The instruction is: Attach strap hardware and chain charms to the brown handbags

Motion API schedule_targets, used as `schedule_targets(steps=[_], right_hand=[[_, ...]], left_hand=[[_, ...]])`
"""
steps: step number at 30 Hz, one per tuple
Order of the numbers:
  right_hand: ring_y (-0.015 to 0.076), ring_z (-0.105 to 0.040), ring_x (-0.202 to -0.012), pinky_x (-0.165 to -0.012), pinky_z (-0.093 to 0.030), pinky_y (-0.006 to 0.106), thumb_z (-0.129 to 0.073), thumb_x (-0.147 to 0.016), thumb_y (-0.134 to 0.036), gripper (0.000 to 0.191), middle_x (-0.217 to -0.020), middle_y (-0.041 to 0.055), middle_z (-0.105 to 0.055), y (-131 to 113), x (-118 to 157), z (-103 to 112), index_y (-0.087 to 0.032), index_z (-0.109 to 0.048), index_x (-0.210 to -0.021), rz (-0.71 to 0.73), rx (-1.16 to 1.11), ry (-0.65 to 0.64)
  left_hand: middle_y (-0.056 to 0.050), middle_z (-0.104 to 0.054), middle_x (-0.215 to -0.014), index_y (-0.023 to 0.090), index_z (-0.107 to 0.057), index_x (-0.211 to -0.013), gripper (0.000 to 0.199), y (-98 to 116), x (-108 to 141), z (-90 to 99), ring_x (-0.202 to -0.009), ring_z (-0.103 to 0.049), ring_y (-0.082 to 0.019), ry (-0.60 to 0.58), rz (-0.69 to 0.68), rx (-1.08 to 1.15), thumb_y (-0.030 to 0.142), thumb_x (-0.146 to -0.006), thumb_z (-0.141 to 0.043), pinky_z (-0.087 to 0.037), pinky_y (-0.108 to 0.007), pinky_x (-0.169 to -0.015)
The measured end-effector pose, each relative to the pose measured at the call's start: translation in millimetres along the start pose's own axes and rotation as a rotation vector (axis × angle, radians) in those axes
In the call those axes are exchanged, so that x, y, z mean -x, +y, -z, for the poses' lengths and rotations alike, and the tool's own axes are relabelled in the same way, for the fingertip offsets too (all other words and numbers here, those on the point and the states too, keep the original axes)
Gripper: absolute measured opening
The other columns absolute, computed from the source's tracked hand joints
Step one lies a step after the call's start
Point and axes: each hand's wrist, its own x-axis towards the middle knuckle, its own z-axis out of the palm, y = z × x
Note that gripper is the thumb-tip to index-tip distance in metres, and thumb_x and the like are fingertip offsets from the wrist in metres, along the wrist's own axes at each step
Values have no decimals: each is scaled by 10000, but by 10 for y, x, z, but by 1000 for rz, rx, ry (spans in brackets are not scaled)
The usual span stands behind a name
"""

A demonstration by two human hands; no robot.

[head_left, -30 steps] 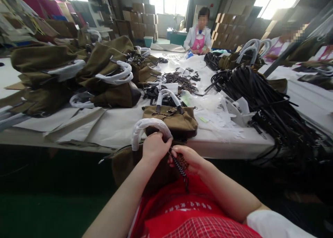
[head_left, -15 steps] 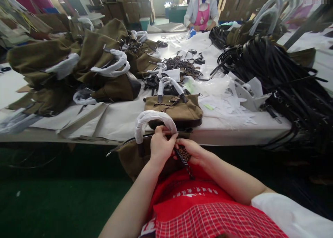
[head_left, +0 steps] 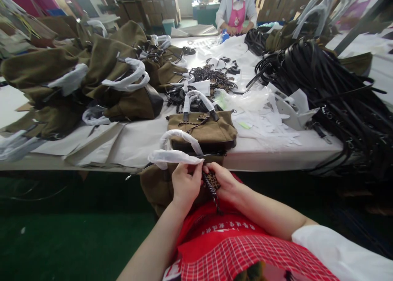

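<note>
An olive bag (head_left: pixel 157 186) rests between my body and the table's front edge, its zipper along the top. My left hand (head_left: pixel 186 184) pinches the end of its white-wrapped handle (head_left: pixel 175 156), which leans toward me; a second wrapped handle arches behind. Close beside it, my right hand (head_left: pixel 223 182) is closed on a leopard-print tag (head_left: pixel 212 180) with a black-and-white braided cord (head_left: pixel 214 194) hanging down. The fingertips of both hands nearly meet, and what lies between them is partly hidden. A smaller-looking finished bag (head_left: pixel 202 129) with a similar tag stands just beyond.
Olive bags with wrapped handles (head_left: pixel 129 76) are heaped on the left of the white table (head_left: pixel 129 141). Braided cords (head_left: pixel 211 77) lie mid-table, paper scraps (head_left: pixel 264 127) nearer right. Black straps (head_left: pixel 325 76) pile up at right. A person in a pink apron (head_left: pixel 237 16) stands across.
The near wrapped handle has tipped down toward me and left, separating from the far one. Both hands have shifted slightly left, and the view has moved a little.
</note>
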Motion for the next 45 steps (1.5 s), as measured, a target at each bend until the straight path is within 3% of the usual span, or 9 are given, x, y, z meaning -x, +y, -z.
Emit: schedule_targets(steps=[4,10,17,21,23,29,34,38,45], right_hand=[[128,-566,-539,-568,-486,229,-560,-741,-257,173,-595,23,-614,20,23,-21,-196,-485,-598,-53,-71,-8],[146,-579,-584,-583,-469,248,-597,-791,-332,256,-618,26,-649,75,115,-52,-185,-536,-590,266,166,-47],[144,-570,-520,-516,-444,243,-619,-701,-345,223,-572,22,-638,-50,135,-70,-188,-524,-573,88,145,76],[135,-522,-467,-481,-419,249,-608,-655,-287,191,-486,-8,-564,-88,116,-82,-203,-485,-537,-4,60,182],[132,-508,-471,-486,-415,252,-604,-653,-278,187,-488,-15,-551,-53,116,-92,-205,-484,-529,40,51,186],[142,-510,-557,-567,-420,265,-613,-766,-361,279,-547,-10,-554,108,141,-108,-204,-535,-550,402,284,48],[183,-586,-701,-663,-452,291,-563,-864,-364,344,-647,26,-635,-207,252,-146,-215,-479,-566,560,240,-27],[198,-610,-738,-693,-456,300,-562,-878,-364,348,-669,46,-664,-437,376,-173,-209,-491,-574,534,338,-72],[179,-581,-620,-658,-455,299,-564,-802,-329,300,-595,46,-650,-189,291,-99,-200,-512,-536,242,429,-86]], left_hand=[[32,-655,-634,206,-581,-817,180,-41,5,-34,-517,-624,-132,50,225,365,339,-791,-699,-512,-248,-512],[26,-645,-656,187,-587,-788,206,-51,-71,-28,-550,-622,-121,87,270,462,334,-757,-728,-506,-222,-506],[-15,-698,-669,192,-648,-841,140,-119,-54,9,-608,-686,-180,40,-122,0,327,-874,-635,-549,-274,-589],[-68,-758,-925,197,-689,-926,149,-153,38,69,-874,-725,-225,-74,-533,-272,182,-904,-542,-581,-354,-817],[-68,-748,-1010,192,-680,-969,193,-170,80,87,-945,-712,-206,-66,-616,-251,124,-905,-511,-569,-346,-878],[-33,-702,-722,176,-669,-766,187,-244,109,25,-706,-690,-190,121,-159,-11,293,-899,-612,-565,-328,-748],[-51,-735,-807,162,-638,-875,257,-459,87,-83,-699,-718,-212,200,217,422,399,-802,-706,-583,-324,-649],[-37,-728,-795,166,-652,-869,234,-440,58,-42,-748,-709,-195,180,163,351,363,-774,-738,-571,-301,-714],[-13,-725,-817,187,-667,-898,148,-200,-79,23,-747,-686,-163,1,68,320,297,-803,-694,-541,-251,-698]])
